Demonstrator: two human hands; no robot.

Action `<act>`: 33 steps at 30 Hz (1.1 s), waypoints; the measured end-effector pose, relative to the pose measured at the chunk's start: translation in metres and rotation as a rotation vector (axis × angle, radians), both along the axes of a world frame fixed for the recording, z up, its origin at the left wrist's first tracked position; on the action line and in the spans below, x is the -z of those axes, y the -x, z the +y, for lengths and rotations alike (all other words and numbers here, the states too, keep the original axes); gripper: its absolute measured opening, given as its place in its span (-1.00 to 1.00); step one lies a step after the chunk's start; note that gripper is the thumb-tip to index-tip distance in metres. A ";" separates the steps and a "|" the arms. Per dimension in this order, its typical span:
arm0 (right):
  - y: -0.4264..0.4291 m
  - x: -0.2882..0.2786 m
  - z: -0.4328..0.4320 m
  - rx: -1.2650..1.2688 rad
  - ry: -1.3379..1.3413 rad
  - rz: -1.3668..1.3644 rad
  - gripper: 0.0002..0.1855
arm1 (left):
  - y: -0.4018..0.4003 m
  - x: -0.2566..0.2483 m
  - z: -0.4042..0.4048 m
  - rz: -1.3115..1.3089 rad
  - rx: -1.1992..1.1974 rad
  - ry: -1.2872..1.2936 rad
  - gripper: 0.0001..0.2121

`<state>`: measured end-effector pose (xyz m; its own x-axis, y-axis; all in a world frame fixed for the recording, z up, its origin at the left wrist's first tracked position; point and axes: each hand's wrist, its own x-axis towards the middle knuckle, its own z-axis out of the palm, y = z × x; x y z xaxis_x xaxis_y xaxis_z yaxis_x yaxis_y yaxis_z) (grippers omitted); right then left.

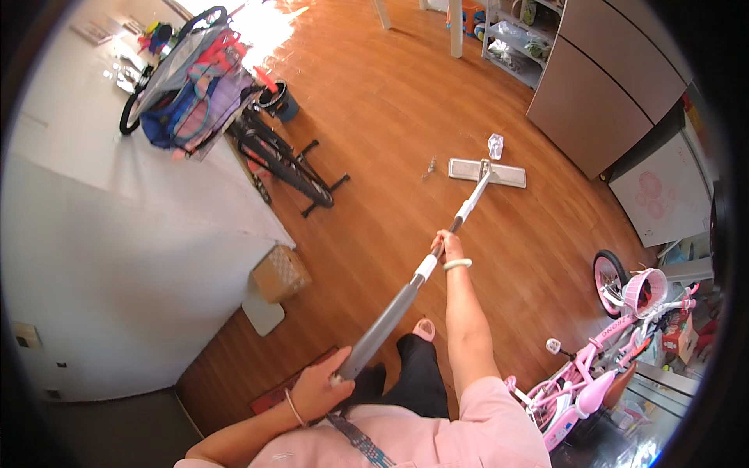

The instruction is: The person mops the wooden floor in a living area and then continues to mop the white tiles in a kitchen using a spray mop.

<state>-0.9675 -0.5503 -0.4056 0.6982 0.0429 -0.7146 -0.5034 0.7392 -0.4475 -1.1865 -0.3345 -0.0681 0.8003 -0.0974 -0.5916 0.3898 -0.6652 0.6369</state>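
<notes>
A flat mop with a long grey and white handle [380, 327] runs from my body out across the wooden floor. My left hand [325, 380] is closed around the top end of the handle, near my chest. Farther down, my right hand [447, 243], arm stretched out, grips the metal part of the pole. The white rectangular mop head [509, 175] lies flat on the floor. Just beyond it is a crumpled clear plastic piece [495, 146]. Small bits of debris [432, 165] lie to the left of the mop head.
At the upper left a bicycle [287, 169] stands on a stand, laden with bags, beside a dark bucket [281, 104]. A cardboard box [281, 274] sits by the white wall. To the right are a pink child's bicycle [585, 362], a refrigerator [608, 76] and a shelf rack [515, 50].
</notes>
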 end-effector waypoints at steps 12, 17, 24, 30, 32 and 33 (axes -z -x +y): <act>0.264 -0.127 0.263 -0.167 -0.323 0.359 -0.91 | 0.221 -0.151 0.259 0.759 -0.576 -0.034 -0.62; 0.343 -0.130 0.354 -0.186 -0.458 0.631 -0.94 | 0.291 -0.188 0.308 0.704 -0.536 -0.346 -0.64; 0.333 -0.077 0.368 -0.153 -0.297 0.563 -0.86 | 0.304 -0.132 0.303 0.329 -0.449 -0.306 -0.67; 0.232 -0.042 0.317 -0.171 -0.196 0.392 -0.82 | 0.271 -0.038 0.289 -0.101 -0.259 -0.304 -0.70; 0.189 -0.033 0.310 -0.162 -0.161 0.331 -0.82 | 0.206 -0.049 0.263 -0.073 -0.177 -0.358 -0.69; 0.164 -0.033 0.302 -0.145 -0.155 0.317 -0.82 | 0.168 -0.052 0.251 -0.059 -0.128 -0.383 -0.68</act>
<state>-1.1315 -0.2484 -0.3729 0.4223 0.2498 -0.8713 -0.7032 0.6969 -0.1411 -1.3541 -0.0830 -0.0158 0.8256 0.2232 -0.5183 0.4546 -0.8071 0.3766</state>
